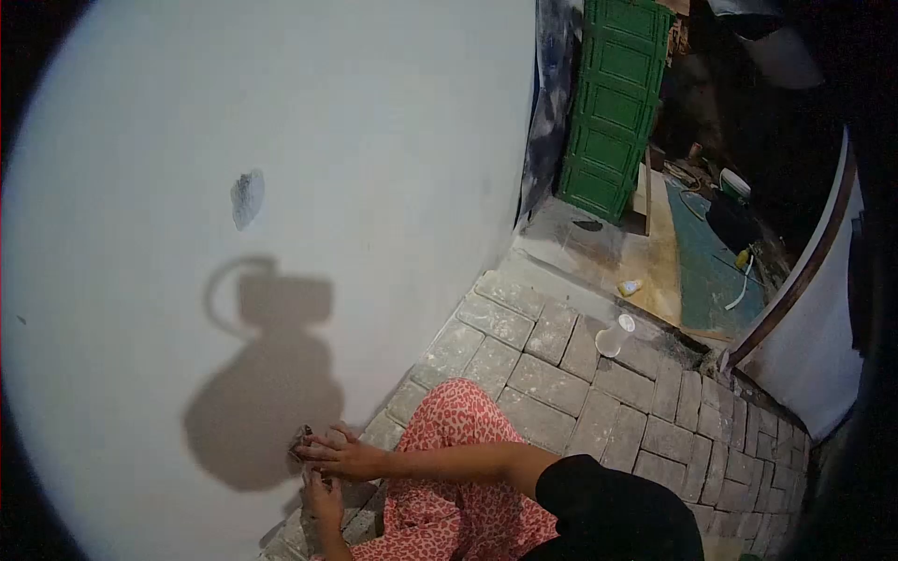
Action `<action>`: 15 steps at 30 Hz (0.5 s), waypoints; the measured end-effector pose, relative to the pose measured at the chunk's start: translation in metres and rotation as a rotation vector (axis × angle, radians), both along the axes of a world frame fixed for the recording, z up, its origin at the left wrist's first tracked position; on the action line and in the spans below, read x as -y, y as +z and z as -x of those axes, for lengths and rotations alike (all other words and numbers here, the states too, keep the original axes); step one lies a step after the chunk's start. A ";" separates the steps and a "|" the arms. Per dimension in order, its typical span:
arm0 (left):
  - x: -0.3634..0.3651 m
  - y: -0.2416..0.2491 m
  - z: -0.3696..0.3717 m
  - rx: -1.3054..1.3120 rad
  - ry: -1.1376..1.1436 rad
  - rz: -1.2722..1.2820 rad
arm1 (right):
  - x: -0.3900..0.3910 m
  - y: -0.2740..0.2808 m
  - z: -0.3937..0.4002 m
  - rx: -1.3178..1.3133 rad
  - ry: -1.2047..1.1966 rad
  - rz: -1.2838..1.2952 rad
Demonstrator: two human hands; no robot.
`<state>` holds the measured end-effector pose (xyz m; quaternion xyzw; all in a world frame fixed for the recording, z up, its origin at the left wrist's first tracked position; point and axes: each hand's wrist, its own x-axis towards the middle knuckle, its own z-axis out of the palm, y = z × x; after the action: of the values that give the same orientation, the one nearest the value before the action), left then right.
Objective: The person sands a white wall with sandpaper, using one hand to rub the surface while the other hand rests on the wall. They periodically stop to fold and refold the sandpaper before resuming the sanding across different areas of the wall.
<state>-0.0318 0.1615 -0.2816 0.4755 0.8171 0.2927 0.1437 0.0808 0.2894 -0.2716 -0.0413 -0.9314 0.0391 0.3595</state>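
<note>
My right hand [351, 460] is low against the white wall [412, 140], its fingers closed over a small dark object [300, 441] touching the wall. What that object is, I cannot make out. Just below it, my left hand [324, 501] is closed too, with something dark at its fingertips, too small to name. A grey rough patch [247, 198] where the wall's paint is gone shows higher up. My shadow [271, 402] falls across the wall around my hands.
Grey paving bricks [552, 383] meet the wall's foot. A clear plastic cup [614, 337] lies near a raised step [599, 294]. Beyond stand a green panelled door [613, 112] and boards with scattered items. At the right is a curved white panel [804, 346]. My patterned knee [463, 411] is bent close by.
</note>
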 end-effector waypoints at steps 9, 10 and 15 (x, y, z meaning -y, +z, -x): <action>-0.001 0.014 -0.002 -0.025 -0.118 -0.005 | 0.002 0.004 0.000 0.080 0.006 0.054; 0.000 0.020 -0.006 -0.009 -0.099 -0.013 | 0.002 0.004 0.001 0.056 0.003 0.058; -0.002 -0.005 0.005 -0.031 -0.085 -0.047 | 0.002 0.004 -0.002 0.128 -0.007 0.028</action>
<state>-0.0369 0.1634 -0.2866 0.5174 0.7913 0.2979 0.1321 0.0829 0.2871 -0.2677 -0.0520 -0.9517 0.0482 0.2988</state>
